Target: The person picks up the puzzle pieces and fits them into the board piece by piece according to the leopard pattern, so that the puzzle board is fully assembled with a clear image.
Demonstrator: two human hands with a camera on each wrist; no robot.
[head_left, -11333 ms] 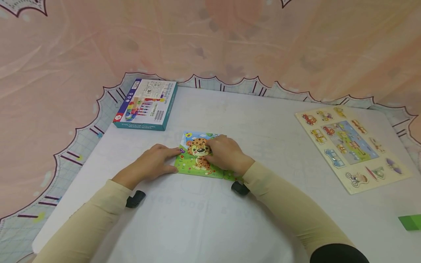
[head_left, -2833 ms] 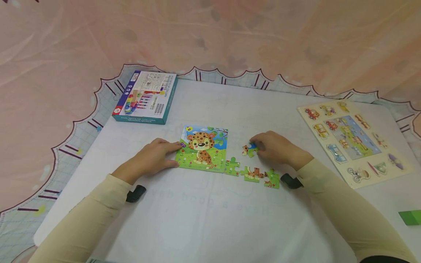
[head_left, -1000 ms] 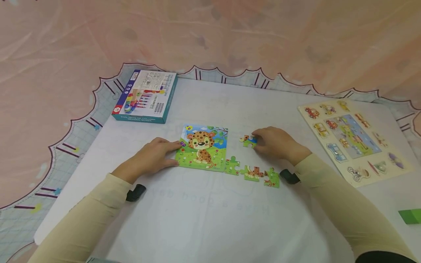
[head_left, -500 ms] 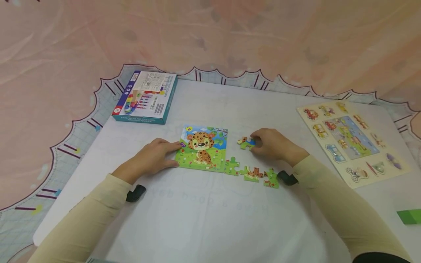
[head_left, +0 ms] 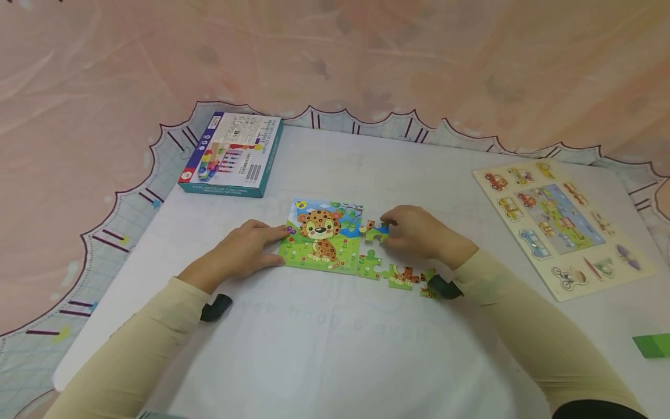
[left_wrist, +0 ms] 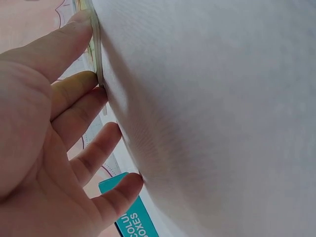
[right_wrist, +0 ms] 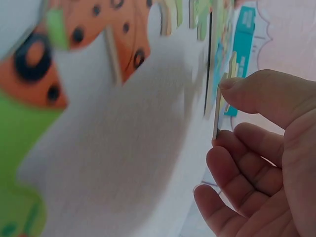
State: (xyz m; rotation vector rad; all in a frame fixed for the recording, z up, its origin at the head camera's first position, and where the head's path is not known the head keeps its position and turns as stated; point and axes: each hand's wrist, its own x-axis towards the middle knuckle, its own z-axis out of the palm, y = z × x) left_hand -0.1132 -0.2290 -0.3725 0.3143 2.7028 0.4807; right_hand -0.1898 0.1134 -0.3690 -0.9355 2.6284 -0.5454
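Observation:
A square leopard picture board (head_left: 330, 256) lies flat on the white table. My left hand (head_left: 235, 256) touches its left edge with extended thumb and fingers, seen close up in the left wrist view. My right hand (head_left: 424, 235) pinches a blue, green and spotted jigsaw piece (head_left: 374, 233) between thumb and fingers, close to the board's right edge. In the right wrist view that jigsaw piece (right_wrist: 218, 106) appears edge-on, slightly tilted. Below it sit a green jigsaw piece (head_left: 369, 265), one with leopard paws (head_left: 401, 277), and a third jigsaw piece (head_left: 427, 278) partly covered by the wrist camera.
A teal-edged box (head_left: 230, 154) lies at the back left. On the far right is a wooden puzzle board (head_left: 565, 279) with vehicle pictures. A green block (head_left: 651, 345) lies near the right side of the view. A pink patterned cloth (head_left: 366, 52) hangs behind the table.
My right hand has slid the pinched jigsaw piece leftward, from apart on the right to beside the leopard board. The left hand stays at the board's left edge.

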